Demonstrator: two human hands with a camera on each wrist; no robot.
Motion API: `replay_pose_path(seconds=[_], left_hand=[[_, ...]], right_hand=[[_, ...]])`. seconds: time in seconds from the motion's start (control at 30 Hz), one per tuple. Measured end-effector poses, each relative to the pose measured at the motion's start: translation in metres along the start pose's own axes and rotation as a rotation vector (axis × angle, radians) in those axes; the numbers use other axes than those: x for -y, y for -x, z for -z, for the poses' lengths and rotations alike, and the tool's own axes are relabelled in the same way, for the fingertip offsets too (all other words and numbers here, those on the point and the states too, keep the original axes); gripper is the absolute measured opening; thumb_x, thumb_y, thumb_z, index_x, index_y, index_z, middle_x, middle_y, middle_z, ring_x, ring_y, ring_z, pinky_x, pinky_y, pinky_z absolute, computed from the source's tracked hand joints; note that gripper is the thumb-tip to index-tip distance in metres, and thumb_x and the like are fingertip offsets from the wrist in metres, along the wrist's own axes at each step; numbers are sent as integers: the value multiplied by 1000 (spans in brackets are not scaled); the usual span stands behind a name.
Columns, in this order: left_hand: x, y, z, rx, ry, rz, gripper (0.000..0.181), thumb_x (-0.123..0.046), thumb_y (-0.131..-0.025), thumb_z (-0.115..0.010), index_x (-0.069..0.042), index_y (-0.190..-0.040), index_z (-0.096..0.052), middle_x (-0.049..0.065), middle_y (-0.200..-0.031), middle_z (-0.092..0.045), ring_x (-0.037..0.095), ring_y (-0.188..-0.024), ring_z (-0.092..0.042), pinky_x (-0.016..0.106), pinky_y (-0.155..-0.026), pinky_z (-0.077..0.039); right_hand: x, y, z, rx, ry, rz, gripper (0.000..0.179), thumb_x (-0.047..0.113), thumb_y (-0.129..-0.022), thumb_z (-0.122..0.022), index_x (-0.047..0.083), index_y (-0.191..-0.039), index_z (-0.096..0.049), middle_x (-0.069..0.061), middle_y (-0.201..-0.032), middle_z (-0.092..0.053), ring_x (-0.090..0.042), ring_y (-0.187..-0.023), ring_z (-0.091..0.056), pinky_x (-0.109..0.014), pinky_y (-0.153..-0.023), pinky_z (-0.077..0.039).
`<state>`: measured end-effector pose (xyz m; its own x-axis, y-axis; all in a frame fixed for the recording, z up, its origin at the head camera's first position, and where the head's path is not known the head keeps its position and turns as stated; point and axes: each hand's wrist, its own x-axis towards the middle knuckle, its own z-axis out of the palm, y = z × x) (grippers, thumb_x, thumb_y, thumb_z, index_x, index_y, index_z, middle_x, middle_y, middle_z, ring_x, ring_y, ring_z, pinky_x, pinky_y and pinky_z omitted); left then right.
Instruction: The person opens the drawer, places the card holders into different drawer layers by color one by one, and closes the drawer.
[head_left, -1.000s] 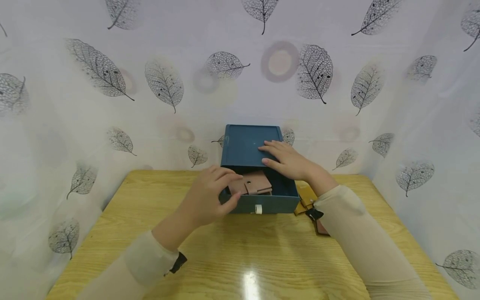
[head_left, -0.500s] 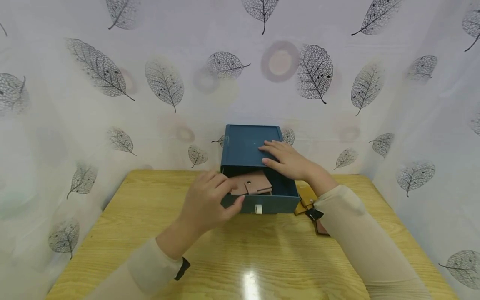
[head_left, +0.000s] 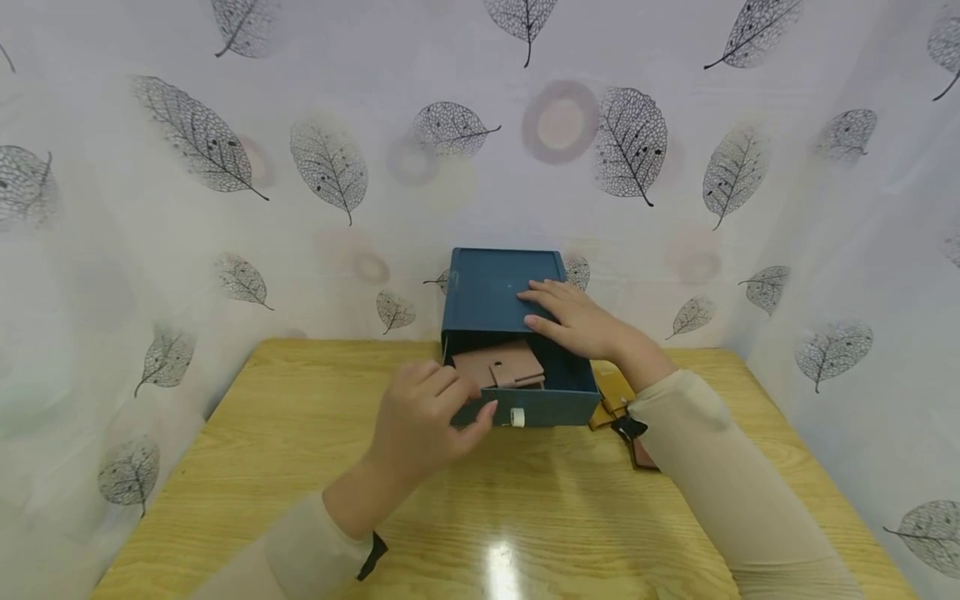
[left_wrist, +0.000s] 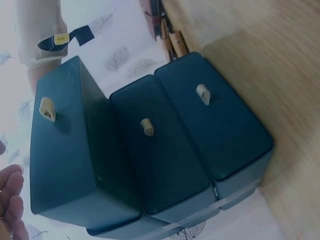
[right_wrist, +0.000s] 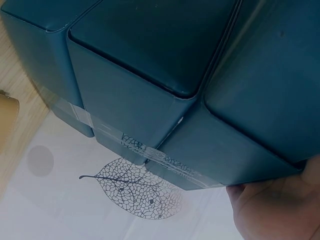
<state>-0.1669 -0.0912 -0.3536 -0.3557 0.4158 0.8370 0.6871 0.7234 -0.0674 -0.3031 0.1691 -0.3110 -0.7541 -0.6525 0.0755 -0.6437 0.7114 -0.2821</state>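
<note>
A dark blue drawer cabinet (head_left: 495,283) stands at the table's back edge, its top drawer (head_left: 555,410) pulled out. Inside that drawer lies a pink wallet (head_left: 506,365) with a snap strap. My left hand (head_left: 423,417) is by the drawer's front left corner, fingers loosely bent, thumb apart, holding nothing. In the left wrist view its fingertips (left_wrist: 12,192) show at the left edge, beside the drawer. With fingers spread, my right hand (head_left: 573,321) rests flat on the cabinet's top. A pale pull tab (head_left: 517,417) sits on the drawer front.
Yellow wallets (head_left: 613,396) and a reddish-brown wallet (head_left: 643,457) lie right of the cabinet, partly behind the right sleeve. Two further drawers (left_wrist: 160,145) sit pushed in below the top one. A leaf-print curtain (head_left: 337,167) hangs behind the wooden table (head_left: 300,417).
My left hand has drawn back from the wallet in the drawer, moving down and slightly right toward the drawer's front. The right hand has stayed on the cabinet.
</note>
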Motion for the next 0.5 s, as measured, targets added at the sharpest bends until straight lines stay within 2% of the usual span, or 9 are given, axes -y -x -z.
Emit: replay_pose_path(seconds=[0.3,0.5], left_hand=[[-10,7,-7,-19,11,-22,36,-38,-96,-56,-13,-73,-70,-3,-69,-64,14,-60,-54,27,-53,-47],[-15,12,-13,-9,25,-17,29,-35,-90,-64,-15,-71,-69,-4,-67,-63,12,-58,-53,24,-51,-45]], right_hand=[[1,1,1,4,-21,-1,60,45,-107,-40,12,-157,-35,-15,-165,-19,-38,-152,-9,-57,-122,-2],[0,1,0,3,-20,-7,63,50,-106,-38,13,-157,-35,-14,-165,-19,-38,-152,-8,-58,-122,-3]])
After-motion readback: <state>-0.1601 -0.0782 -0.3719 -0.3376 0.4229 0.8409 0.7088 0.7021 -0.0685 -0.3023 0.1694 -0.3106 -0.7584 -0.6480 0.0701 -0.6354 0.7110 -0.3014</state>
